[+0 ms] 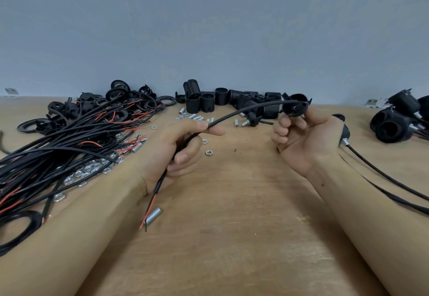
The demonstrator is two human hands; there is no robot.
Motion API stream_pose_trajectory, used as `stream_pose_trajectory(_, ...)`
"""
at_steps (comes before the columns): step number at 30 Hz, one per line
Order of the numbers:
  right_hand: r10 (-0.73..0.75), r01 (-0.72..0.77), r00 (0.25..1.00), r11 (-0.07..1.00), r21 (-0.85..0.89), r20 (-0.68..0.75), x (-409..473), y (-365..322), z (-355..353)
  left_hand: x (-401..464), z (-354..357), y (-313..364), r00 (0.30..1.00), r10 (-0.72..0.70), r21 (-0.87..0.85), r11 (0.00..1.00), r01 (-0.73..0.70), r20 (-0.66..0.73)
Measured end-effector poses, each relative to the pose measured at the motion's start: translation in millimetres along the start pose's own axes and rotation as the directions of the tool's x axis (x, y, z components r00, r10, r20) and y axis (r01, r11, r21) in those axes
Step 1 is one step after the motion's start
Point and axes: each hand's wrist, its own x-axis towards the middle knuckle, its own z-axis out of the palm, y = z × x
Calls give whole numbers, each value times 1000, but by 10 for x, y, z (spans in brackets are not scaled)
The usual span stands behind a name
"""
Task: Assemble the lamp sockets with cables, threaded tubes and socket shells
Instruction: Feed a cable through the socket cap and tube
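My left hand (185, 147) pinches a black cable (243, 110) between thumb and forefinger, its other fingers curled round it. The cable's bared red and black ends hang below my wrist, beside a silver threaded tube (152, 216) lying on the table. The cable arcs to the right into a black socket cap (296, 107), which my right hand (304, 138) grips at its fingertips. Black threaded socket shells (209, 102) stand at the back centre.
A tangle of black cables (58, 147) with rings and caps covers the left of the wooden table (232, 226). Silver nuts (88, 170) and short tubes (197, 117) lie scattered. Finished sockets (397, 121) with cables lie at the right.
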Motion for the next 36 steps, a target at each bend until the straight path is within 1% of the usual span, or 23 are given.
stream_pose_trajectory(2, -8, 10, 999, 998, 59, -36, 3, -38, -28, -9, -6, 10, 999, -7, 78, 997, 11, -48)
stream_pose_trajectory(4, -21, 25, 999, 996, 87, -49, 3, -46, -38, -24, 3, 28, 998, 11, 139, 990, -2, -67)
stream_pose_trajectory(5, -25, 29, 999, 996, 88, -48, 2, -45, -36, -43, 13, 40, 998, 18, 131, 991, -9, -65)
stream_pose_trajectory(9, -18, 18, 1000, 998, 54, 0, -10, -54, -3, -101, 146, 136, 999, 7, -42, 999, -9, -49)
stream_pose_trajectory(13, -33, 32, 999, 999, 31, 38, 3, -34, -19, -113, 210, 161, 994, 7, -58, 998, -14, -113)
stream_pose_trajectory(15, -38, 36, 998, 999, 35, 44, 5, -35, -17, -116, 210, 164, 993, 10, -31, 999, -14, -116)
stream_pose_trajectory(20, -36, 35, 999, 999, 30, 30, 17, -47, -27, -124, 181, 145, 996, 41, 125, 992, -31, -82)
stream_pose_trajectory(26, -30, 29, 999, 999, 25, 44, 20, -35, -25, -142, 191, 157, 996, 59, 168, 985, -46, -72)
stream_pose_trajectory(31, -85, 87, 996, 993, -74, 24, 35, -12, -48, -148, 211, 167, 992, 58, 206, 978, -35, -107)
stream_pose_trajectory(33, -133, 137, 991, 977, -166, 33, 41, -11, -57, -148, 199, 182, 991, 48, 207, 978, -22, -124)
stream_pose_trajectory(36, -213, 222, 975, 921, -319, 64, 41, -32, -55, -148, 174, 206, 989, 19, 220, 975, 13, -144)
